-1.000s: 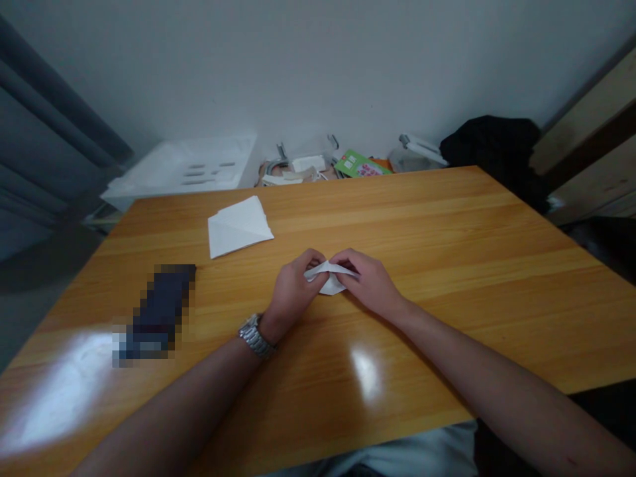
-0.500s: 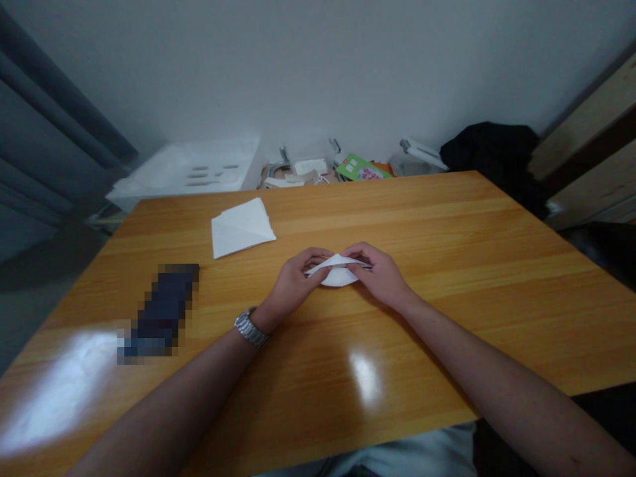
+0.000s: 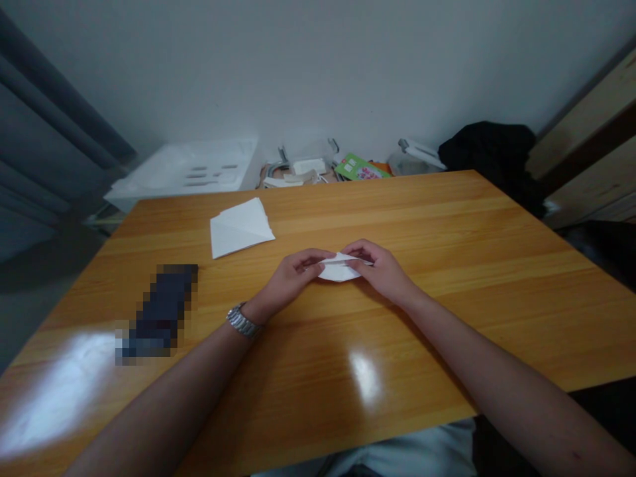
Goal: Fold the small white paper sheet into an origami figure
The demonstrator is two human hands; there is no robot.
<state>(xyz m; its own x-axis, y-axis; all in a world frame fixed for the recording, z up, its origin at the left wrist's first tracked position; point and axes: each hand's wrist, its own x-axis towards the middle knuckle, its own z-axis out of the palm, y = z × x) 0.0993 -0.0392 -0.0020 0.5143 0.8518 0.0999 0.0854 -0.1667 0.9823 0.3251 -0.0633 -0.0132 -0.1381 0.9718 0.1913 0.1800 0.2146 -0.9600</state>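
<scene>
Left hand [image 3: 291, 277] and right hand [image 3: 387, 273] pinch the folded white paper [image 3: 340, 271] over the counter [image 3: 447, 225]; on my feed I see white sheets [image 3: 242, 228] lying farther left.

Glossy wooden table [image 3: 437, 232] here, white papers [image 3: 242, 228] lying flat on it, and there, on those papers' near left side, a dark pixelated object [image 3: 163, 305]!
</scene>
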